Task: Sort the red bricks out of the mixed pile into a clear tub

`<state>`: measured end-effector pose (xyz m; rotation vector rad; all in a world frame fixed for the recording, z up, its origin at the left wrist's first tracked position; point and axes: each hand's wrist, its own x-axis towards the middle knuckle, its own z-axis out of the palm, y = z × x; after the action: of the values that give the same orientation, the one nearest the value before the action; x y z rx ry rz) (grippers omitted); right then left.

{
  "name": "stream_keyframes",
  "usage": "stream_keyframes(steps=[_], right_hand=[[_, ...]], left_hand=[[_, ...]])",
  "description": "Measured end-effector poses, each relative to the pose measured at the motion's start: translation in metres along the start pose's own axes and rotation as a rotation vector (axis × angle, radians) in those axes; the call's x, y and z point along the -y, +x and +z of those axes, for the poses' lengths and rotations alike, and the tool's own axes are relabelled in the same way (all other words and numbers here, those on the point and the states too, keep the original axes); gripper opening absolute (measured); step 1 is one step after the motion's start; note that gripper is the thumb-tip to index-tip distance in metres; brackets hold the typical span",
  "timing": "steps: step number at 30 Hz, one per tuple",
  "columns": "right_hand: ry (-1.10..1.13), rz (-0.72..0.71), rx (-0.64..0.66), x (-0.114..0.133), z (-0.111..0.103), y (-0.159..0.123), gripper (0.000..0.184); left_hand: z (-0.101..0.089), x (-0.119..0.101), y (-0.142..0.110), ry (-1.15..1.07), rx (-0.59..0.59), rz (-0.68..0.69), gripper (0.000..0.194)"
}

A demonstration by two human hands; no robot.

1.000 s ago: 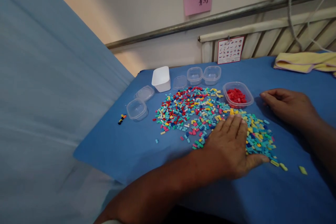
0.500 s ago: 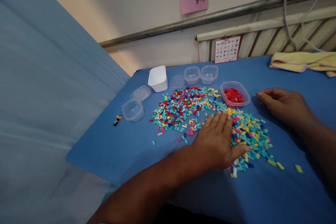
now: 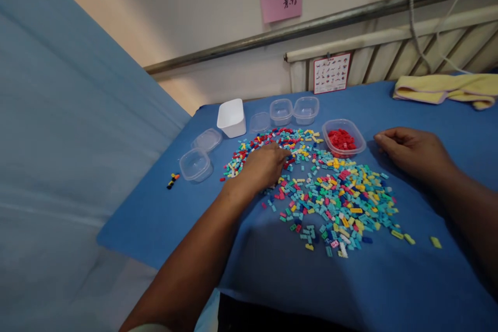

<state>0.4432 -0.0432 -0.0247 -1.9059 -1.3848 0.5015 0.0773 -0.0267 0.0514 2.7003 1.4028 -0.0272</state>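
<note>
A wide pile of small coloured bricks (image 3: 338,197) is spread on the blue table cover (image 3: 389,280). My left hand (image 3: 265,165) lies flat on the pile's far left part, fingers stretched out over the bricks. My right hand (image 3: 415,153) rests on the cover to the right of a clear tub of red bricks (image 3: 343,137). Its fingers are curled under, and the palm hides whatever may be in them. A few stray bricks (image 3: 436,242) lie at the pile's right edge.
A white tub (image 3: 232,116) and several empty clear tubs (image 3: 293,110) stand behind the pile, and two more clear tubs (image 3: 195,164) at the left. A small black-and-yellow piece (image 3: 171,180) lies near the table's left edge. A yellow cloth (image 3: 443,88) lies at the back right.
My left hand has swept left and away across the pile, leaving the bricks on the right uncovered and more spread out. My right hand has stayed in place.
</note>
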Motion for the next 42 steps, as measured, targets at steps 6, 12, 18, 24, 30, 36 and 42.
stream_keyframes(steps=[6,12,18,24,30,36,42], right_hand=[[0.006,-0.024,-0.004,-0.001,-0.001,-0.001,0.052],[-0.058,-0.012,0.016,0.000,-0.002,0.000,0.051],[-0.084,0.004,-0.001,0.003,-0.002,-0.004,0.050],[-0.098,0.029,-0.024,0.009,-0.004,-0.005,0.044],[-0.115,-0.001,-0.011,0.008,-0.004,-0.004,0.046],[-0.103,-0.011,-0.001,0.004,-0.003,-0.004,0.050],[-0.098,-0.042,0.020,0.004,-0.005,-0.005,0.049]], left_hand=[[0.012,0.009,0.008,0.042,0.067,0.110,0.037],[0.009,0.018,-0.003,-0.016,0.060,0.181,0.040],[0.008,0.022,-0.010,-0.009,0.061,0.173,0.032],[0.008,0.017,-0.006,0.025,0.077,0.147,0.032],[0.006,0.012,-0.006,0.035,0.088,0.116,0.030],[0.008,0.012,-0.008,0.052,0.055,0.076,0.022],[0.008,0.015,-0.011,-0.075,-0.034,0.012,0.019]])
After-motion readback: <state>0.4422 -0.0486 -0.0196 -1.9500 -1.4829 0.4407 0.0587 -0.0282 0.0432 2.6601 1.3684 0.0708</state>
